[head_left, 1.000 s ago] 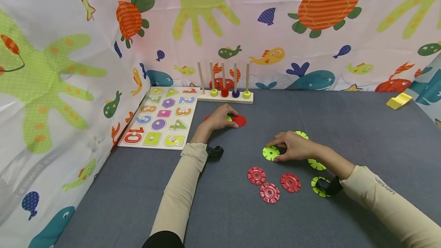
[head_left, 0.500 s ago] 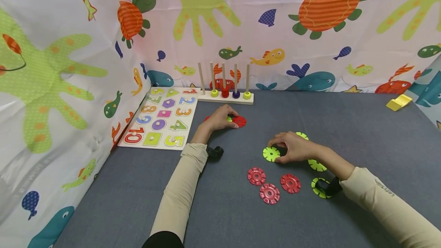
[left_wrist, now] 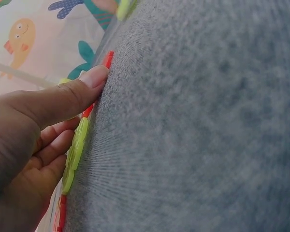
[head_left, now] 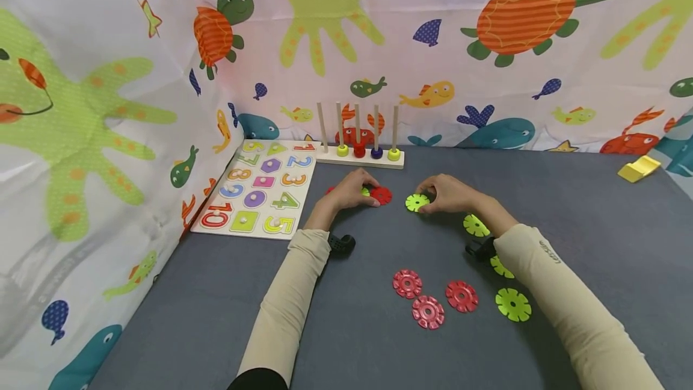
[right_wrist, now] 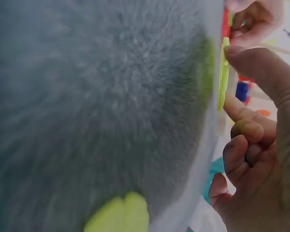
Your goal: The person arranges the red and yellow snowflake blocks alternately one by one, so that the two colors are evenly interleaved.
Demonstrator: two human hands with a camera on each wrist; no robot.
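Observation:
In the head view, my left hand [head_left: 349,191] grips a red notched disc [head_left: 382,195], its thumb lying on the near side. Behind its fingers, a green disc [left_wrist: 76,154] and another red disc [left_wrist: 59,215] continue in a row, partly hidden. My right hand [head_left: 449,194] pinches a green notched disc [head_left: 416,202] between thumb and index finger, a short way right of the red one. Toward me lie loose red discs [head_left: 428,312] in a small group. Several loose green discs [head_left: 513,304] lie along and beside my right forearm.
A number puzzle board [head_left: 263,215] lies at the back left. Beside it stands a wooden peg stand [head_left: 360,161] with coloured beads on its pegs. At the far right sits a yellow block [head_left: 639,168]. A printed sea-animal cloth [head_left: 335,17] hangs behind the grey table.
My right hand has carried the green disc away from me and slightly left, toward the row. The left hand stays at the red disc. The head view has shifted slightly.

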